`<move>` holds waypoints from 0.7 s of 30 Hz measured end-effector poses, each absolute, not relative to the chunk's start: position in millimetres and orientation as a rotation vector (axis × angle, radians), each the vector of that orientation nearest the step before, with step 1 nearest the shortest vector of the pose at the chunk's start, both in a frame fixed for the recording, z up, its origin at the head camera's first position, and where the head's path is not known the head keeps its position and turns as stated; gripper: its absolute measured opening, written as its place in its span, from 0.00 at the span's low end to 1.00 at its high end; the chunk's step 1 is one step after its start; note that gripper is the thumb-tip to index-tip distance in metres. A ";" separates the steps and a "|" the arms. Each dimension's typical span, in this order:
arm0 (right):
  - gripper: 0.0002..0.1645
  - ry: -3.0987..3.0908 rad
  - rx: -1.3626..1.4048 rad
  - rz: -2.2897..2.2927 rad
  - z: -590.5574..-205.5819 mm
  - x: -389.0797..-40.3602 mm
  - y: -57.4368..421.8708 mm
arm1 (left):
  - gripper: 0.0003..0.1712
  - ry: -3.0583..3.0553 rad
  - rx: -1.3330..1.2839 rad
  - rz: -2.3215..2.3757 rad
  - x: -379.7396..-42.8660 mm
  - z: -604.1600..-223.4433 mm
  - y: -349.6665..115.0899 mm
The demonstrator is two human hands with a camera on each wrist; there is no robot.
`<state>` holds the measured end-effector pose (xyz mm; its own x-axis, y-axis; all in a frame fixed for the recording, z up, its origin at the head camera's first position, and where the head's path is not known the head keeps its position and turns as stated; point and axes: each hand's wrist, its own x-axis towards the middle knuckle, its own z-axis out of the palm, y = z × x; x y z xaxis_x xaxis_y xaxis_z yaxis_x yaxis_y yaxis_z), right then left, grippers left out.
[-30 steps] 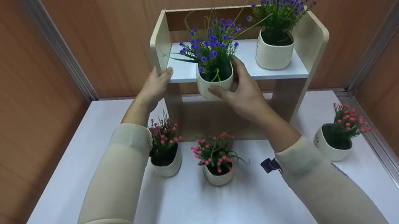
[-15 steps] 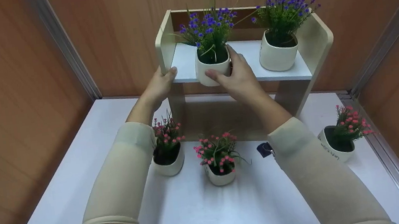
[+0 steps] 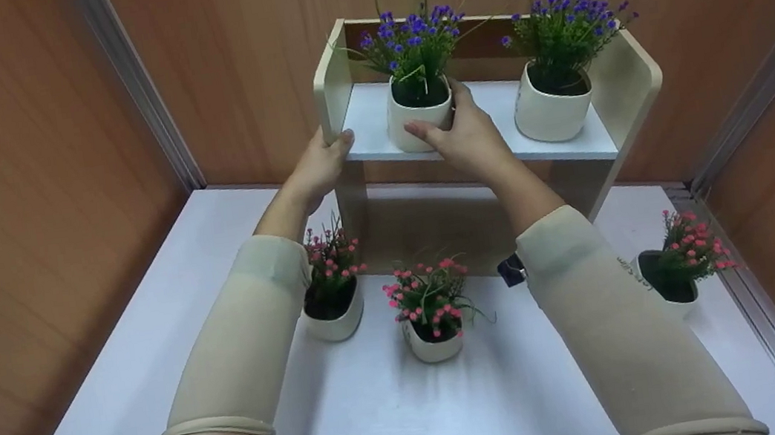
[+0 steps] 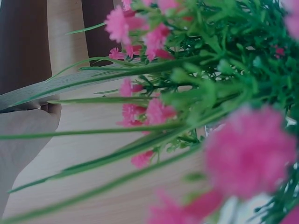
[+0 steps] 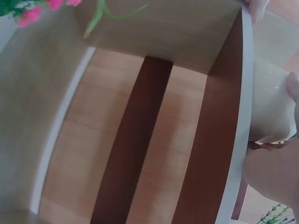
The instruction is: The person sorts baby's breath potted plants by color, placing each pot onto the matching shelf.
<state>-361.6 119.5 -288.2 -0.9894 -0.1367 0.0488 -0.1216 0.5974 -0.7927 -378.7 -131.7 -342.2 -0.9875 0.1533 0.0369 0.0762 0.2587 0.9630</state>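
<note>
With the thumb in front and fingers around its side, my right hand (image 3: 470, 132) grips a white flowerpot (image 3: 413, 124) with purple flowers. The pot is upright at the left end of the white upper board of a small wooden shelf unit (image 3: 637, 95), at its front edge. In the right wrist view, that flowerpot (image 5: 273, 100) shows beyond the board, between thumb and fingers. My left hand (image 3: 319, 166) holds the unit's left side panel, thumb on the inner side, other fingers hidden behind it. To the right on the same board stands another white flowerpot (image 3: 553, 109) with purple flowers.
On the white table (image 3: 385, 427), a pink-flowered pot (image 3: 336, 321) stands beside my left forearm and another pink-flowered pot (image 3: 436, 346) in front of the unit. A third pink-flowered pot (image 3: 678, 291) leans at right, partly behind my right sleeve. Wooden walls (image 3: 21, 221) enclose the table.
My right hand has lowered the purple-flowered pot from in front of the upper board back onto its left end, the pot becoming upright. The left hand keeps its hold on the side panel.
</note>
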 end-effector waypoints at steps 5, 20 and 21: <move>0.66 2.821 -0.195 -1.313 -284.6 -368.5 117.4 | 0.40 2.432 0.215 1.871 -379.6 -342.5 -131.4; 0.76 2.868 -0.211 -1.293 -289.5 -371.2 116.5 | 0.40 2.456 0.185 1.819 -376.7 -342.0 -135.9; 0.76 2.868 -0.198 -1.303 -290.1 -370.5 116.9 | 0.40 2.454 0.185 1.818 -376.9 -342.3 -135.8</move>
<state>-370.5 116.9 -290.1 -0.9920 -0.1075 0.0656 -0.1201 0.6513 -0.7492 -376.9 -135.8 -342.3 -0.9894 0.1452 0.0060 0.0481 0.2880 0.9564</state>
